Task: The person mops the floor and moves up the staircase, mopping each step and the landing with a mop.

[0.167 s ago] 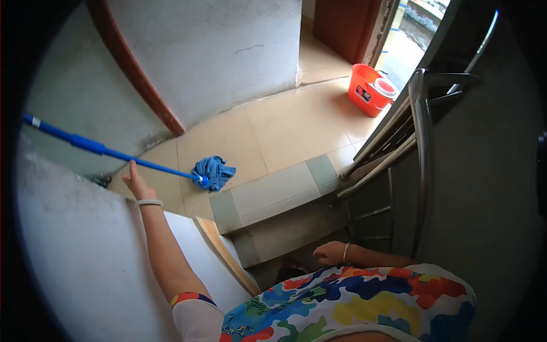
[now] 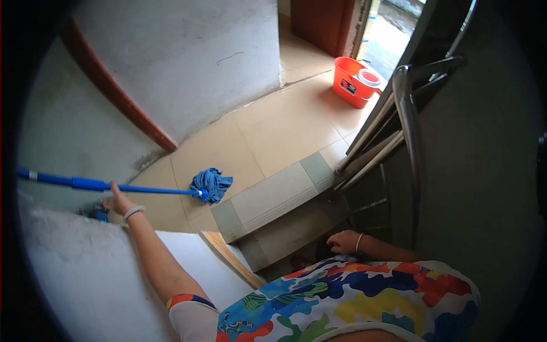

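A blue mop handle stretches from the left edge to a blue cloth mop head, which rests on the tiled landing. My left hand is at the handle, its thumb against the shaft and its fingers stretched out below, apart from the thumb. The hand is open and not wrapped around the shaft. Low over the dark stairs, my right hand hangs by my body with loosely curled fingers, and nothing shows in it.
A red mop bucket with a white wringer stands by the bright doorway. Below me, a stair edge drops from the landing. A metal handrail runs along the right; a low white wall is at the left.
The mop handle's upper end has swung lower in the view, so the shaft lies flatter. My left hand has shifted left and down along it. The whole view has moved slightly.
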Tool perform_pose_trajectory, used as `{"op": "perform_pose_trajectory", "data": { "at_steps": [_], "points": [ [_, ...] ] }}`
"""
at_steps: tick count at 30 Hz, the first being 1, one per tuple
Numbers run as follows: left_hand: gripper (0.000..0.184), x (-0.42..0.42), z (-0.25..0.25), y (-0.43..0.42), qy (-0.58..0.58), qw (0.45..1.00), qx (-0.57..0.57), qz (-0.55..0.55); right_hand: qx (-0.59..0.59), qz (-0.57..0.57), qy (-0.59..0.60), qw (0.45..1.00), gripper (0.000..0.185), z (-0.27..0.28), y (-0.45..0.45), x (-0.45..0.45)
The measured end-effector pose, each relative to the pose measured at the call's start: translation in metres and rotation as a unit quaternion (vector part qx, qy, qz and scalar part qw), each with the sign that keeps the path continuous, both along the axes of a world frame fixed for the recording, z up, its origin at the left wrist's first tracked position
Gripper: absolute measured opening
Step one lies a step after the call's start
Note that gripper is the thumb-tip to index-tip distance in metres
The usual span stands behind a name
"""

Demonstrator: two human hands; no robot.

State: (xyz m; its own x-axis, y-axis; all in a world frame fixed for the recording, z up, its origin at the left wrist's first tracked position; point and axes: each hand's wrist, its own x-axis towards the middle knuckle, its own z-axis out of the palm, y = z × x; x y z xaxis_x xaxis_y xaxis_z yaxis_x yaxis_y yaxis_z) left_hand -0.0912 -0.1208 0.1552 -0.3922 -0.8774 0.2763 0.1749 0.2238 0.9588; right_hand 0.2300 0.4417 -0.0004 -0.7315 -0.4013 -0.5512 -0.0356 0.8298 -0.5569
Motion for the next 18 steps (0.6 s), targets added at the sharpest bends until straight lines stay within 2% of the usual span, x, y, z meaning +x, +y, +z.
{"op": "perform_pose_trajectory", "data": {
  "at_steps": [1,2,4,6,7,9,10,11,12,14,15,17,18],
  "points": [
    [0.092,-0.016,-0.007,-0.027,-0.016,0.998,-0.053,0.022,0.000,-0.014,-0.001,1.000,0.035,0.007,0.011,-0.001],
    [0.086,-0.020,0.008,-0.035,0.025,0.996,-0.085,0.002,0.021,-0.023,0.017,0.999,0.035,0.011,0.015,-0.003],
    [0.068,-0.010,0.056,-0.005,-0.003,0.997,-0.075,0.023,0.043,-0.040,0.031,0.998,0.035,0.022,0.020,-0.012],
    [0.051,-0.015,0.067,-0.005,0.020,0.995,-0.097,-0.006,0.068,-0.063,0.014,0.996,0.035,0.032,0.025,-0.026],
    [0.051,-0.017,0.080,-0.004,0.020,0.995,-0.098,-0.012,0.054,-0.075,0.017,0.996,0.033,0.028,0.025,-0.033],
    [0.032,-0.016,0.115,0.006,0.104,0.980,-0.121,-0.122,0.044,-0.064,0.029,0.997,0.032,0.033,0.019,-0.058],
    [0.024,-0.009,0.145,0.019,0.154,0.956,-0.169,-0.182,0.034,-0.046,0.041,0.998,0.031,0.036,0.016,-0.074],
    [0.021,0.004,0.180,0.035,0.151,0.946,-0.204,-0.203,0.021,-0.033,0.073,0.997,0.031,0.037,0.014,-0.091],
    [0.019,0.015,0.212,0.045,0.180,0.911,-0.278,-0.245,0.008,-0.017,0.100,0.995,0.030,0.038,0.012,-0.109],
    [0.010,0.053,0.269,0.119,0.202,0.916,-0.308,-0.162,0.009,0.004,0.118,0.993,0.030,0.043,0.003,-0.151],
    [0.010,0.058,0.287,0.116,0.174,0.918,-0.317,-0.160,0.006,0.004,0.130,0.992,0.030,0.046,0.000,-0.172],
    [0.043,0.091,0.335,0.098,0.215,0.824,-0.290,-0.436,-0.009,0.021,0.118,0.993,0.032,0.063,-0.021,-0.217],
    [0.063,0.096,0.361,0.099,0.216,0.754,-0.251,-0.567,-0.018,0.029,0.094,0.995,0.033,0.073,-0.040,-0.234]
  ]
}}
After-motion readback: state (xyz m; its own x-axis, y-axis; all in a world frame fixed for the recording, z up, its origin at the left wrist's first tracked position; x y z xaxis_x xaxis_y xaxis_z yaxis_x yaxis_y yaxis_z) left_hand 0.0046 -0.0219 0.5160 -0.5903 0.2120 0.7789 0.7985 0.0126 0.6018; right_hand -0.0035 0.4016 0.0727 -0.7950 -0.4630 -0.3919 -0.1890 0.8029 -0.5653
